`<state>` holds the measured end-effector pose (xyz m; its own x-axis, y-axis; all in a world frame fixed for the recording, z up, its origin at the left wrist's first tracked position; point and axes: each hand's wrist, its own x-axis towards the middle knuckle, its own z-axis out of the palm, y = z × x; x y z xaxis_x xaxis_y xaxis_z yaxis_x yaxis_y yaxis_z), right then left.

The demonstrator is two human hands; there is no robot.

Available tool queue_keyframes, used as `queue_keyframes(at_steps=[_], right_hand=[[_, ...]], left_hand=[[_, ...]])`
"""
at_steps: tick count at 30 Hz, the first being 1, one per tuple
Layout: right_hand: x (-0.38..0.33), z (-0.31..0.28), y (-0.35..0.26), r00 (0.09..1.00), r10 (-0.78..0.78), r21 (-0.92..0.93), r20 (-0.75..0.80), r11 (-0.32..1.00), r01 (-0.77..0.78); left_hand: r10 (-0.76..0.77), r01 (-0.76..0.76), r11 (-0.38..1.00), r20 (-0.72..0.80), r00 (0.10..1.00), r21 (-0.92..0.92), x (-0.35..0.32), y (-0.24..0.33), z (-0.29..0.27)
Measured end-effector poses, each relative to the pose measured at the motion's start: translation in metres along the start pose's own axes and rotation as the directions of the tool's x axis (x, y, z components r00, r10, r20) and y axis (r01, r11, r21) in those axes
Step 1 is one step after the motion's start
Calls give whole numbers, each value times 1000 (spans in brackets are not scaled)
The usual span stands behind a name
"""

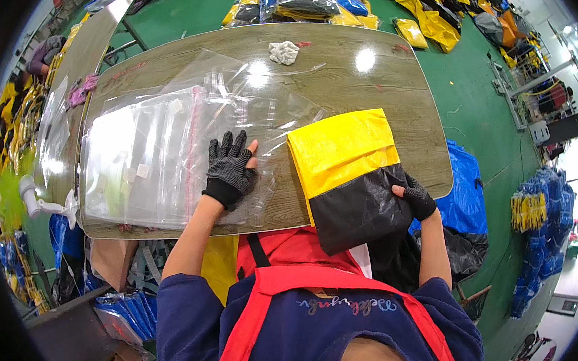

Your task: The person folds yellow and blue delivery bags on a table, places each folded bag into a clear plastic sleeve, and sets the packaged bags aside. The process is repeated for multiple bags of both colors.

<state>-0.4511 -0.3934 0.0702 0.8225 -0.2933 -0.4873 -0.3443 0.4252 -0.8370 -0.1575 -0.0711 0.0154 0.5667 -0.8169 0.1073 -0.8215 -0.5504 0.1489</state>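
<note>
A folded yellow-and-black garment (pixel 350 176) lies at the near right of the table (pixel 376 87), its black end overhanging the near edge. The gloved right hand (pixel 416 198) grips that black end's right side. The gloved left hand (pixel 230 168) rests flat, fingers spread, on clear bags (pixel 146 157) just left of the garment. The bags' outlines blur into glare. The table's far side is open apart from a white rag (pixel 284 52).
</note>
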Motion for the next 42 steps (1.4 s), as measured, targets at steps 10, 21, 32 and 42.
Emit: queue_keyframes(at_steps=[10, 21, 32, 42], right_hand=[[-8, 15, -5, 998, -56, -17, -23, 998, 55], [12, 99, 25, 972, -115, -92, 206, 986, 136], [-36, 76, 28, 989, -98, 260, -112, 957, 125], [-20, 72, 34, 982, -118, 168, -145, 975, 142]], left_hand=[[22, 7, 962, 105, 994, -271, 26, 1, 13], [202, -176, 858, 2, 979, -482, 32, -3, -58], [44, -48, 905, -19, 999, -423, -18, -38, -36], [-27, 124, 402, 124, 992, -907, 6, -27, -15]])
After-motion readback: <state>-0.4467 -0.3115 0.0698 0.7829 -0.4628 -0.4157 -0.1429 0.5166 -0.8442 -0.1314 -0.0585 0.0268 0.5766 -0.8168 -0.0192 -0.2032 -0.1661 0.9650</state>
